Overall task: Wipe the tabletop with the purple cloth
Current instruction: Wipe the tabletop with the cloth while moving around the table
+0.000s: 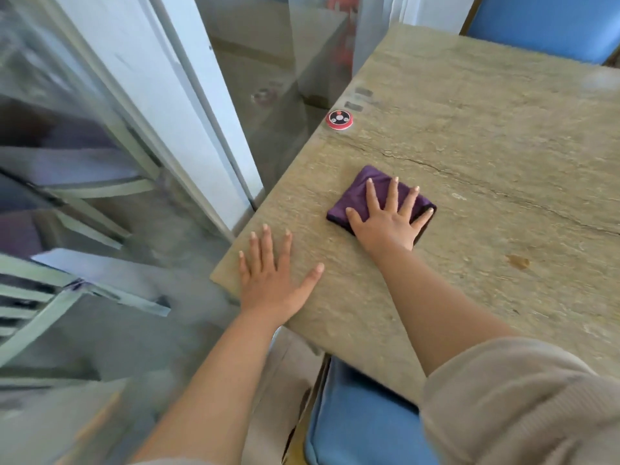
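A folded purple cloth (pixel 360 193) lies flat on the beige stone-look tabletop (pixel 486 156), near its left edge. My right hand (pixel 389 216) presses flat on the cloth with fingers spread, covering its near half. My left hand (pixel 271 273) rests palm down on the bare table at the near left corner, fingers apart, holding nothing.
A small round red and white call button (pixel 339 119) sits at the table's left edge beyond the cloth. A brown stain (pixel 518 261) marks the table to the right. Blue chair seats stand at the near edge (pixel 362 427) and far edge (pixel 550 25). A glass partition (pixel 134 162) runs along the left.
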Tool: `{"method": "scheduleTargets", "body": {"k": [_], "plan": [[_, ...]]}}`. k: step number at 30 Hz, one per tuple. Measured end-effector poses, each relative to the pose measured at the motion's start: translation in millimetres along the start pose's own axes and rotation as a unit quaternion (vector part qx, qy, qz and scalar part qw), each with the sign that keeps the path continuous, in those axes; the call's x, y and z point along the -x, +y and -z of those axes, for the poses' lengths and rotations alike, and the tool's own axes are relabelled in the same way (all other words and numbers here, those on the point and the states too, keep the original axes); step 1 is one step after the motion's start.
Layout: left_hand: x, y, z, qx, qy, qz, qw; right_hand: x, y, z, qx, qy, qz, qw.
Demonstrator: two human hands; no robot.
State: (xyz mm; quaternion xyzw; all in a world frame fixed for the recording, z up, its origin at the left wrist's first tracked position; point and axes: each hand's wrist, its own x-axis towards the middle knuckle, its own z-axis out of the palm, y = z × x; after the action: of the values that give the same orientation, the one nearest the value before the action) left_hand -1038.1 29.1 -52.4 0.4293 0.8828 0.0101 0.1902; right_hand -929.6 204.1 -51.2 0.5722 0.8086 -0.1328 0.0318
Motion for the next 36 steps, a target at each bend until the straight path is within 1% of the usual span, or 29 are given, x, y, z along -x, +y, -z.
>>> {"method": "scheduleTargets", "body": {"k": [2,4,6,7,8,9,10,11,13,14,15,16,17,18,19,20,21,23,24,25,26,27,29,30,31,32,33,36], "plan": [[-2.1,-2.5,1.3,0.020,-0.016,-0.004,1.000,-3.0,-30.5,-4.6,-0.002,-0.004,0.076,0.997],[-4.0,-6.6,4.5,0.074,-0.015,-0.001,0.997,10.5,-54.8,-12.7,-0.006,-0.012,0.182,0.983],[-1.3,-10.6,12.0,0.188,0.012,0.007,0.982,33.8,-58.1,-18.6,-0.015,-0.036,0.311,0.950],[2.0,-11.9,16.4,0.253,0.018,0.013,0.967,40.1,-50.0,-18.4,-0.038,-0.057,0.369,0.927],[5.6,-12.0,21.2,0.311,0.013,0.017,0.950,41.2,-38.0,-12.7,-0.075,-0.085,0.408,0.906],[9.5,-11.5,25.8,0.353,0.002,0.015,0.936,36.1,-25.5,-5.4,-0.111,-0.106,0.419,0.895],[12.4,-10.4,29.5,0.374,-0.006,0.012,0.927,25.9,-15.5,-0.2,-0.135,-0.107,0.403,0.899],[12.4,-10.7,30.1,0.379,-0.005,0.010,0.925,13.4,-10.4,2.5,-0.140,-0.085,0.364,0.917],[8.3,-12.5,29.7,0.392,0.000,0.016,0.920,-5.8,-19.1,2.4,-0.090,-0.024,0.242,0.966],[5.8,-13.7,28.7,0.408,-0.004,0.022,0.913,-9.2,-32.3,-0.8,-0.059,-0.009,0.189,0.980],[4.5,-15.4,28.5,0.435,-0.006,0.027,0.900,-8.1,-48.2,-5.5,-0.038,-0.004,0.162,0.986],[3.9,-17.3,28.2,0.476,0.005,0.026,0.879,-2.6,-63.2,-11.5,-0.025,-0.003,0.167,0.986],[3.6,-19.1,26.6,0.521,0.034,0.025,0.853,8.1,-75.0,-16.9,-0.018,-0.005,0.200,0.980],[4.5,-20.8,24.6,0.552,0.076,0.025,0.830,23.4,-83.1,-21.5,-0.012,-0.009,0.248,0.969],[6.6,-22.5,23.3,0.558,0.121,0.026,0.821,41.8,-86.7,-25.4,-0.007,-0.018,0.298,0.954],[10.1,-23.4,21.7,0.539,0.159,0.026,0.827,61.0,-85.8,-29.4,0.001,-0.026,0.345,0.938],[13.9,-24.3,18.4,0.511,0.180,0.017,0.840,78.9,-80.2,-31.9,0.009,-0.035,0.391,0.920],[22.7,-24.2,10.6,0.473,0.183,0.001,0.862,98.7,-55.9,-32.7,0.014,-0.066,0.486,0.871],[26.5,-23.3,6.5,0.464,0.183,-0.003,0.867,96.9,-41.1,-29.0,0.008,-0.087,0.526,0.846],[28.9,-23.4,2.1,0.456,0.191,-0.003,0.869,87.7,-27.5,-24.7,0.006,-0.100,0.548,0.830],[30.4,-22.3,0.0,0.448,0.202,-0.002,0.871,74.3,-16.9,-20.9,0.004,-0.102,0.543,0.834],[30.8,-21.7,-1.0,0.442,0.212,-0.005,0.872,60.0,-11.7,-17.6,0.001,-0.089,0.507,0.857],[31.1,-20.6,-1.0,0.443,0.211,-0.002,0.872,47.3,-17.6,-13.8,-0.017,-0.053,0.376,0.925],[30.4,-20.6,-1.4,0.447,0.208,0.003,0.870,52.0,-28.1,-15.6,-0.018,-0.039,0.315,0.948],[29.5,-21.0,-1.7,0.454,0.208,0.008,0.866,62.6,-38.8,-19.0,-0.007,-0.029,0.285,0.958],[28.3,-21.1,-1.1,0.456,0.214,0.016,0.864,78.4,-46.0,-25.4,0.011,-0.022,0.290,0.957],[26.9,-20.8,-1.2,0.451,0.222,0.021,0.864,97.4,-48.0,-30.8,0.025,-0.018,0.322,0.946],[25.8,-10.3,0.6,0.383,0.221,-0.001,0.897,139.4,-19.2,-40.6,0.031,-0.017,0.434,0.900]]}}
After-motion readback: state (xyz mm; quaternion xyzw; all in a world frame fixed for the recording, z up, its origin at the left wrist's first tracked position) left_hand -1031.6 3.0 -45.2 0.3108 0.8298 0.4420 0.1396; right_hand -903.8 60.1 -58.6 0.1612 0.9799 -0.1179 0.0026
